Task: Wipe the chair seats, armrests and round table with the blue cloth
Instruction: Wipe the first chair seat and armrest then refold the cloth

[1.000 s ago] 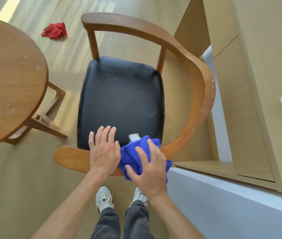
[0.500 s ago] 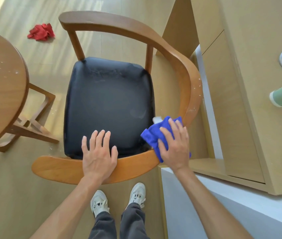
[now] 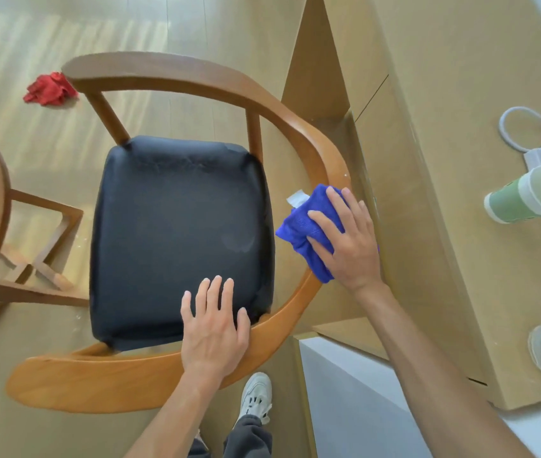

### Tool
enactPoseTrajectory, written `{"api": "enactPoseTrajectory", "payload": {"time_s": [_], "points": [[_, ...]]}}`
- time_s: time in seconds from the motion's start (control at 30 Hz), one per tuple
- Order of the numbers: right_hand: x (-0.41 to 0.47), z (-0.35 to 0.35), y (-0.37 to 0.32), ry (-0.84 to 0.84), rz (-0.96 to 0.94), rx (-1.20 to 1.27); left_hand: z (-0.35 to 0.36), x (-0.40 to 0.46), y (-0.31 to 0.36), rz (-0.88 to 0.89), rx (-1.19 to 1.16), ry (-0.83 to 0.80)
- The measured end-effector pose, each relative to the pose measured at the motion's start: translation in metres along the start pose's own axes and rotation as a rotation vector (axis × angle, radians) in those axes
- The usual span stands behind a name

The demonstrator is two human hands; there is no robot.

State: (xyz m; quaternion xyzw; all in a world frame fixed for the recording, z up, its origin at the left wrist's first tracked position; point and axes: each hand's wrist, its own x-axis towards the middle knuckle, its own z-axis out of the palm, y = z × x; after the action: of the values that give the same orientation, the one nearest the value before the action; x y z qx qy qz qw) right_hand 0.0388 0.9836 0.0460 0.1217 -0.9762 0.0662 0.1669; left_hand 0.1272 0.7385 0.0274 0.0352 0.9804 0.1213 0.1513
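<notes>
Now the blue cloth (image 3: 302, 233) is pressed onto the chair's curved armrest (image 3: 325, 153) by the flat-fingered right hand (image 3: 345, 239); the left hand (image 3: 213, 328), fingers spread, is rested on the rail beside the black seat (image 3: 176, 226).

Both hands (image 3: 214, 328) (image 3: 345, 239) flat, fingers spread

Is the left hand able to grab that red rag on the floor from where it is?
Probably not. The left hand rests on the chair rail, and the red rag lies beyond the whole chair.
</notes>
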Motion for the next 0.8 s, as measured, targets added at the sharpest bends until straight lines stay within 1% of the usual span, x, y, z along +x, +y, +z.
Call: {"api": "enactPoseTrajectory", "payload": {"time_s": [0.1, 0.23, 0.3, 0.37, 0.47, 0.53, 0.6, 0.67, 0.7, 0.73, 0.8], "points": [[0.009, -0.001, 0.009, -0.014, 0.020, 0.050, -0.003, -0.001, 0.001, 0.004, 0.010, -0.007], [-0.008, 0.001, -0.012, 0.013, 0.150, 0.053, -0.003, -0.002, 0.002, -0.003, 0.009, -0.008], [-0.021, 0.001, -0.022, -0.021, 0.137, 0.041, -0.004, -0.003, 0.003, -0.012, -0.004, -0.010], [-0.024, -0.001, -0.017, -0.073, 0.088, 0.059, -0.005, -0.005, 0.003, -0.014, -0.012, -0.008], [0.014, -0.008, 0.014, -0.153, 0.058, 0.137, -0.005, -0.001, 0.003, -0.008, -0.016, -0.028], [0.059, -0.011, 0.034, -0.221, 0.094, 0.195, -0.004, 0.002, 0.003, 0.002, -0.010, -0.034], [0.089, -0.015, 0.043, -0.284, 0.139, 0.164, -0.005, 0.004, 0.004, 0.009, -0.013, -0.055], [0.097, -0.014, 0.037, -0.315, 0.202, 0.037, -0.007, 0.006, 0.004, 0.017, -0.017, -0.070], [0.095, -0.015, 0.032, -0.317, 0.266, -0.023, -0.007, 0.006, 0.004, 0.015, -0.026, -0.082], [0.091, -0.016, 0.027, -0.307, 0.354, -0.067, -0.008, 0.005, 0.005, -0.002, -0.041, -0.116], [0.084, -0.015, 0.011, -0.262, 0.559, -0.125, -0.008, 0.006, 0.004, -0.097, -0.117, -0.166]]}}
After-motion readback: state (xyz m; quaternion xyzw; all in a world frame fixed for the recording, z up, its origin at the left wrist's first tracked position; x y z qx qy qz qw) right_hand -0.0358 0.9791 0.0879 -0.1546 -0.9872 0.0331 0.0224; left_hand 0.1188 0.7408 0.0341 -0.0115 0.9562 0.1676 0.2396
